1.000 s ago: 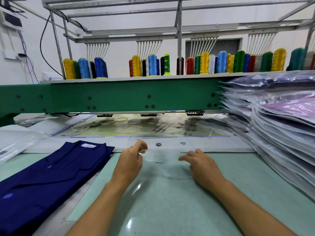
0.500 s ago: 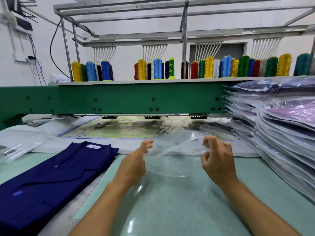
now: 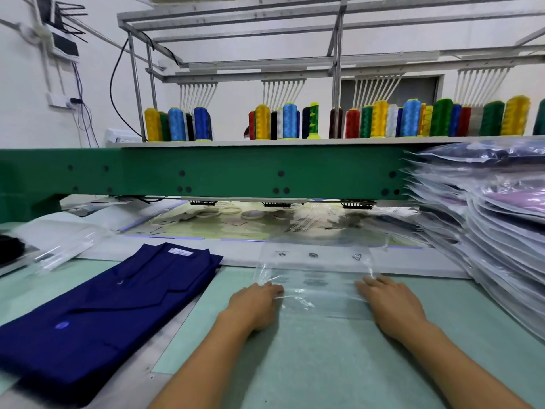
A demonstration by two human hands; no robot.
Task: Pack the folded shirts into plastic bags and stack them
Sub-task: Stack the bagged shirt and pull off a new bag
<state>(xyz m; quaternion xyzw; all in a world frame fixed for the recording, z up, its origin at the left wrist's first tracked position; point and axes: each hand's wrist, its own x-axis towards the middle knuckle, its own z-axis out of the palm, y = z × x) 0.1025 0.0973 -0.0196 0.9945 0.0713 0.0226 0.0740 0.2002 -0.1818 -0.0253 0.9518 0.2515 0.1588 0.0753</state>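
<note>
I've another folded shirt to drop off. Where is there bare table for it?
Bare mat lies between the right hand and the stack of bagged shirts, and a narrower strip between the blue shirt and the left hand. The middle is taken by the bag under both hands; the far left holds loose bags.

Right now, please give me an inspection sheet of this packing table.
Surface: pale green table, white strip along its far edge.
Job's things: clear plastic bag flat, empty, between the hands; folded navy shirt left of it, unbagged; stack of bagged shirts at the right.
Clutter: loose plastic bags at the far left.
Hands: left hand on the bag's left edge, grip unclear; right hand lies flat on its right edge.
Cables: black cable hanging at the back left; thin wires below a wall socket.
Surroundings: green machine beam; thread cones on the shelf above it.
</note>
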